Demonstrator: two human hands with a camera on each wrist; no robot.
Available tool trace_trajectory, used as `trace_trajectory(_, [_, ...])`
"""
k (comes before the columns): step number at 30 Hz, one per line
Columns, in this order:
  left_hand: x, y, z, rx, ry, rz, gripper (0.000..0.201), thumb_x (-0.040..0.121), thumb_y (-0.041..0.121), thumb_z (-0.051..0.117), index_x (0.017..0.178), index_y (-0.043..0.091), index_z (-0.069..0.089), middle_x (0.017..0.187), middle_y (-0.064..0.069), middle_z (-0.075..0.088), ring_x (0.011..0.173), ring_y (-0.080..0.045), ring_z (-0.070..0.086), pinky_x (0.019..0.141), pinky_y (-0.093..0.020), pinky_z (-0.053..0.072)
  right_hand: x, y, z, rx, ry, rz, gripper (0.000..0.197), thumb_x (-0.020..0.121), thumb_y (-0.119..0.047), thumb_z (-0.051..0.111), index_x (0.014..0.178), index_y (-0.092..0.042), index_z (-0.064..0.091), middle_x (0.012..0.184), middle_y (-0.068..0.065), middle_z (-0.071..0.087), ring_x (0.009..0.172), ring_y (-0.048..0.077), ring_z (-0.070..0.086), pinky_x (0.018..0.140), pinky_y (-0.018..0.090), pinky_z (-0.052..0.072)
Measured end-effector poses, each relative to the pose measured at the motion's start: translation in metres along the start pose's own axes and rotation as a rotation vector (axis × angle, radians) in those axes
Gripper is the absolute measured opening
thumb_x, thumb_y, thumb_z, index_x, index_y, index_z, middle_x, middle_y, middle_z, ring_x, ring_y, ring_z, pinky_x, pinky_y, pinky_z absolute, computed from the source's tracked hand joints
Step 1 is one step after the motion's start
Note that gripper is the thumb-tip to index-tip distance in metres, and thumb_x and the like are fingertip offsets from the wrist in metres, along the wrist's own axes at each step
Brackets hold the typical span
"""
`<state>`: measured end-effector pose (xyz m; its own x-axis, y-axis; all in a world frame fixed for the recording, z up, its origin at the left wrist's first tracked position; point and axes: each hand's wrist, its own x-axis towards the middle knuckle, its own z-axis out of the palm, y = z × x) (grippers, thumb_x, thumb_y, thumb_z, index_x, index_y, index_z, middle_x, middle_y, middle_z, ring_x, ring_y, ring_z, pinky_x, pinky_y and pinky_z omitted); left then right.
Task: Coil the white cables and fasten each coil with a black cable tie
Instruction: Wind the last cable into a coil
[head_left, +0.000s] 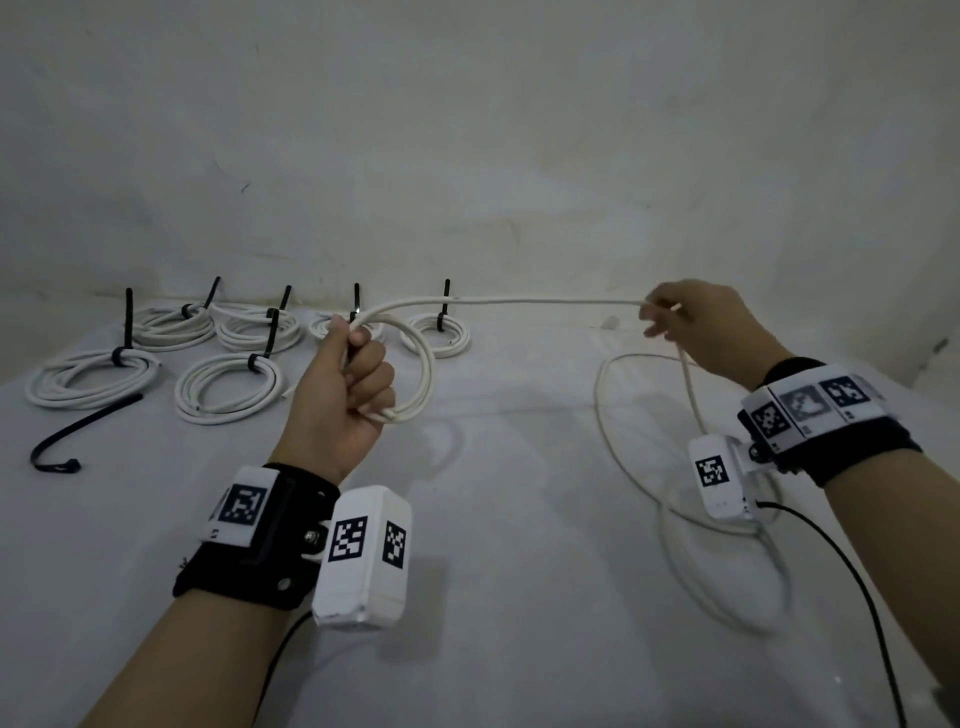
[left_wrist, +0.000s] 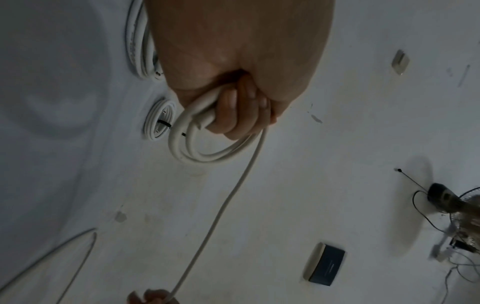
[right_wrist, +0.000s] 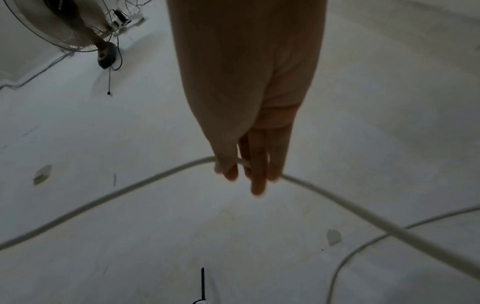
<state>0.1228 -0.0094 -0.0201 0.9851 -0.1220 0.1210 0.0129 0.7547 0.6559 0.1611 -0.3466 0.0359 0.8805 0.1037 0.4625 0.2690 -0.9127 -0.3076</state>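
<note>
My left hand grips a small coil of white cable held above the table; in the left wrist view its fingers curl round the loops. From that coil the cable runs taut to the right into my right hand, which pinches it between thumb and fingers. Past the right hand the slack cable drops and lies in loose loops on the table. A loose black cable tie lies at the left.
Several finished white coils, each bound with a black tie, lie along the table's back left by the wall. A fan and a dark box show in the wrist views. White table surface lies in front.
</note>
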Motion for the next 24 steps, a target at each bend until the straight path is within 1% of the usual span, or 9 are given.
trace_trajectory(1, [0.000, 0.001, 0.000, -0.014, -0.004, 0.004, 0.040, 0.101, 0.041, 0.024, 0.069, 0.021, 0.036, 0.038, 0.007, 0.025, 0.042, -0.010, 0.004, 0.031, -0.014, 0.014, 0.003, -0.002, 0.000, -0.030, 0.035, -0.041, 0.016, 0.096, -0.011, 0.052, 0.088, -0.007, 0.066, 0.086, 0.007, 0.061, 0.067, 0.014, 0.064, 0.064, 0.018, 0.044])
trace_trajectory(3, [-0.001, 0.004, 0.001, -0.044, -0.006, 0.019, 0.039, 0.100, 0.043, 0.025, 0.068, 0.022, 0.036, 0.039, 0.006, 0.025, 0.042, -0.009, 0.004, 0.031, -0.014, 0.016, 0.004, -0.003, 0.002, -0.095, -0.023, -0.082, 0.016, 0.096, -0.014, 0.052, 0.090, -0.009, 0.067, 0.086, 0.005, 0.058, 0.066, 0.014, 0.057, 0.061, 0.022, 0.037])
trace_trajectory(7, [-0.001, 0.003, 0.001, -0.065, 0.000, 0.031, 0.040, 0.100, 0.043, 0.026, 0.068, 0.021, 0.037, 0.039, 0.006, 0.025, 0.042, -0.009, 0.005, 0.032, -0.014, 0.015, -0.008, -0.008, 0.019, -0.190, -0.216, -0.167, 0.015, 0.094, -0.020, 0.057, 0.092, -0.014, 0.071, 0.084, 0.000, 0.063, 0.083, 0.019, 0.050, 0.071, 0.029, 0.034])
trace_trajectory(11, [-0.001, -0.001, 0.003, -0.051, -0.011, 0.027, 0.041, 0.102, 0.040, 0.024, 0.068, 0.020, 0.037, 0.040, 0.006, 0.025, 0.039, -0.009, 0.006, 0.032, -0.014, 0.015, -0.022, -0.038, 0.036, 0.104, -0.333, -0.153, 0.008, 0.093, -0.021, 0.059, 0.086, -0.026, 0.061, 0.083, -0.008, 0.069, 0.080, 0.009, 0.062, 0.075, 0.028, 0.046])
trace_trajectory(13, [0.000, -0.003, 0.003, -0.050, -0.014, 0.026, 0.041, 0.102, 0.039, 0.023, 0.069, 0.020, 0.036, 0.040, 0.007, 0.026, 0.030, -0.006, 0.014, 0.031, -0.014, 0.016, -0.026, -0.060, 0.044, 0.244, -0.389, -0.134, 0.005, 0.095, -0.024, 0.055, 0.093, -0.024, 0.059, 0.077, -0.007, 0.069, 0.075, 0.009, 0.065, 0.073, 0.026, 0.049])
trace_trajectory(15, [0.000, -0.002, 0.002, -0.059, -0.016, 0.029, 0.041, 0.102, 0.040, 0.022, 0.069, 0.020, 0.036, 0.040, 0.007, 0.026, 0.028, -0.004, 0.021, 0.031, -0.014, 0.016, -0.028, -0.077, 0.051, 0.332, -0.363, -0.153, 0.007, 0.098, -0.020, 0.049, 0.102, -0.022, 0.054, 0.074, -0.003, 0.065, 0.064, 0.010, 0.063, 0.066, 0.022, 0.049])
trace_trajectory(17, [0.000, 0.001, 0.000, -0.079, -0.017, 0.043, 0.041, 0.102, 0.041, 0.022, 0.069, 0.020, 0.037, 0.040, 0.007, 0.026, 0.028, -0.004, 0.023, 0.032, -0.014, 0.016, -0.028, -0.085, 0.053, 0.374, -0.266, -0.174, 0.011, 0.099, -0.015, 0.046, 0.106, -0.022, 0.049, 0.069, 0.000, 0.057, 0.056, 0.008, 0.053, 0.057, 0.018, 0.045])
trace_trajectory(20, [-0.001, 0.006, -0.001, -0.121, -0.021, 0.065, 0.041, 0.101, 0.042, 0.022, 0.069, 0.020, 0.037, 0.042, 0.007, 0.027, 0.029, -0.005, 0.024, 0.033, -0.014, 0.016, -0.028, -0.087, 0.049, 0.277, -0.226, -0.227, 0.014, 0.099, -0.014, 0.046, 0.108, -0.024, 0.047, 0.070, -0.001, 0.052, 0.054, 0.006, 0.044, 0.054, 0.015, 0.038])
trace_trajectory(24, [-0.001, 0.005, 0.000, -0.137, -0.015, 0.079, 0.042, 0.101, 0.042, 0.021, 0.069, 0.020, 0.037, 0.043, 0.008, 0.028, 0.029, -0.005, 0.024, 0.033, -0.013, 0.018, -0.042, -0.093, 0.046, -0.061, -0.517, -0.352, 0.045, 0.097, -0.005, 0.044, 0.133, -0.033, 0.042, 0.094, -0.003, 0.052, 0.068, -0.001, 0.049, 0.060, 0.015, 0.038])
